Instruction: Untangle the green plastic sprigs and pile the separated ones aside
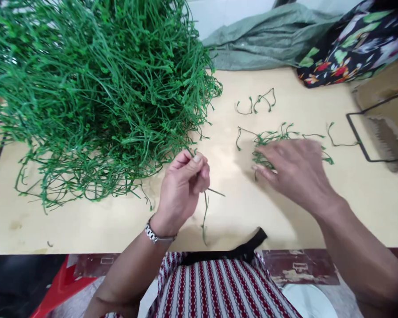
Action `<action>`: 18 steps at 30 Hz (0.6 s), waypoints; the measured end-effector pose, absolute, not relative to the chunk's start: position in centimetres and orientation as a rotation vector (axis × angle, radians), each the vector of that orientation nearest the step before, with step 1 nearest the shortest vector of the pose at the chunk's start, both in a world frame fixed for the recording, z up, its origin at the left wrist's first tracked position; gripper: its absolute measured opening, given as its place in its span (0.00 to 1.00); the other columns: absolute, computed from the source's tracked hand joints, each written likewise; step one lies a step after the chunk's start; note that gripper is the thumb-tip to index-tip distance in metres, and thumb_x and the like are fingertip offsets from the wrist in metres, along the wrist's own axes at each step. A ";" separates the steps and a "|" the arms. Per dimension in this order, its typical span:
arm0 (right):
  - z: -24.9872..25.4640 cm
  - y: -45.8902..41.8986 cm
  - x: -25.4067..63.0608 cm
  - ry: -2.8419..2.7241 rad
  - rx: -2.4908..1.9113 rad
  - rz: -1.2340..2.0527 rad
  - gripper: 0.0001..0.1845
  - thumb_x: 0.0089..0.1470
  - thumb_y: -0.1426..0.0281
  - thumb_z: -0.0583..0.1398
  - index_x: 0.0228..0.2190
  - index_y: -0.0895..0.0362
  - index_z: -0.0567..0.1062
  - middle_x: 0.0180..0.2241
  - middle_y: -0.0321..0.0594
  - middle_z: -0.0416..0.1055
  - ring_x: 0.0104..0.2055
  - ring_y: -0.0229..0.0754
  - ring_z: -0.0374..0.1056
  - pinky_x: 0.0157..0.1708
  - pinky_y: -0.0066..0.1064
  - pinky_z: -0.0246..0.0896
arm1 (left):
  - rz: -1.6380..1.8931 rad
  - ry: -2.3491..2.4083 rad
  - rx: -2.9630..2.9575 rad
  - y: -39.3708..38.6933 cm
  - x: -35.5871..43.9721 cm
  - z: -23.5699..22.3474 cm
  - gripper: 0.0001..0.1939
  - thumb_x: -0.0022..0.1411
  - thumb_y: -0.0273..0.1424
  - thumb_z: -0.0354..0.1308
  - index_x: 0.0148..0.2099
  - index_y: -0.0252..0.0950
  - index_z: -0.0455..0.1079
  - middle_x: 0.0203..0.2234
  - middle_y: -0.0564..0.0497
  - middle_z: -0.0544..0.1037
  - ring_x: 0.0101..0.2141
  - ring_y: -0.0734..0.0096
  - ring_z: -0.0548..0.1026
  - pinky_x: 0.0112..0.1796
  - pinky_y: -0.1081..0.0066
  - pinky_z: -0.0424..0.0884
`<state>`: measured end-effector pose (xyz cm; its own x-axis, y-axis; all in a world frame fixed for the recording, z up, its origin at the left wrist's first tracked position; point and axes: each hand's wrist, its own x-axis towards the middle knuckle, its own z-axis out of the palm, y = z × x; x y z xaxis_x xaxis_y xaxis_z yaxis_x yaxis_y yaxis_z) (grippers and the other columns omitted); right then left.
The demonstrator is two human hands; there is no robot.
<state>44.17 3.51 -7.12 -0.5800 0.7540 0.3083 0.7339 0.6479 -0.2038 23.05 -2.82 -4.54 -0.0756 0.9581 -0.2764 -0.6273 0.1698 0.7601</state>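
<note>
My left hand (185, 179) is closed in a pinch on a thin green plastic plant stem (204, 216), whose lower end dangles above the table. A second dark stem end sticks out to the right from under the fingers. To the right, my right hand (292, 170) is palm down with its fingers spread over a small heap of loose green stem pieces (285, 132); its fingertips are blurred. Whether it touches the pieces I cannot tell. A huge pile of the same green stems (112, 88) covers the table's left side.
Single stem pieces (268, 99) lie farther back on the pale table (232, 176). A grey-green cloth (258, 42) and a black floral cloth (351, 48) sit along the back. At right are a cardboard box (388, 101) and a black wire frame (358, 137). A red stool (61, 282) stands below.
</note>
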 end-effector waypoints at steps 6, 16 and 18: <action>-7.0 1.8 42.2 -2.449 -0.996 0.407 0.16 0.54 0.67 0.55 0.45 0.56 0.68 0.46 0.48 0.67 0.51 0.51 0.59 0.50 0.48 0.51 | 1.433 0.844 0.362 -1.7 23.2 -6.2 0.11 0.55 0.23 0.53 0.25 0.35 0.54 0.19 0.57 0.66 0.15 0.84 0.59 0.20 0.78 0.56; -8.9 -1.0 39.2 -2.199 -0.713 1.444 0.19 0.54 0.75 0.52 0.49 0.56 0.64 0.51 0.46 0.60 0.53 0.40 0.57 0.50 0.34 0.58 | 1.572 0.818 0.271 -1.3 23.4 -5.8 0.10 0.58 0.24 0.47 0.24 0.34 0.60 0.12 0.58 0.60 0.11 0.84 0.48 0.14 0.79 0.46; -9.0 -1.0 38.9 -2.225 -0.691 1.376 0.15 0.53 0.76 0.53 0.43 0.58 0.68 0.48 0.47 0.62 0.52 0.40 0.58 0.48 0.33 0.59 | 1.598 0.808 0.253 -1.3 23.3 -5.6 0.12 0.59 0.24 0.45 0.24 0.33 0.61 0.12 0.58 0.59 0.11 0.84 0.48 0.14 0.79 0.46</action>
<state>38.90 -1.04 -8.98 -0.7820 0.6152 0.0999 0.1854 0.3826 -0.9051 23.33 -1.25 -5.62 -0.2114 0.9359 -0.2818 -0.7816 0.0113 0.6236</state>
